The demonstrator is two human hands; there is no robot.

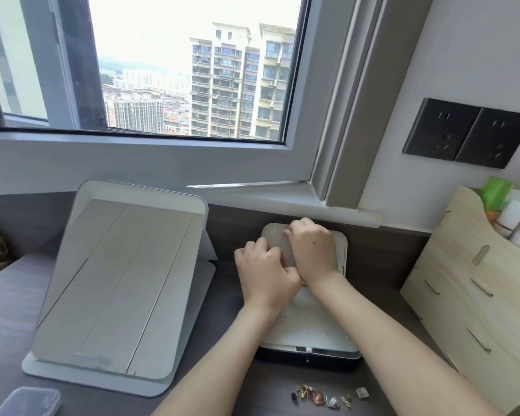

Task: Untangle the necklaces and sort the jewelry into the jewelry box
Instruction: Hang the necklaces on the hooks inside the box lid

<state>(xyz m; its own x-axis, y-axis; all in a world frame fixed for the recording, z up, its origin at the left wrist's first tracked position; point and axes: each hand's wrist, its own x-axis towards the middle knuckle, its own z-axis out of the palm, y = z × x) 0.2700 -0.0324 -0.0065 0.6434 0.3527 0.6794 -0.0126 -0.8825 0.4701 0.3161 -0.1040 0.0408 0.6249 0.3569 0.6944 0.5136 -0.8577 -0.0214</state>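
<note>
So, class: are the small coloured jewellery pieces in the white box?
Out: small coloured jewellery pieces lie on the dark desk before the white box.

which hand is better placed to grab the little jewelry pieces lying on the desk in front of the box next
Probably left. The left hand sits nearer the front of the jewelry box, so closer to the jewelry pieces; the right hand is farther back.
</note>
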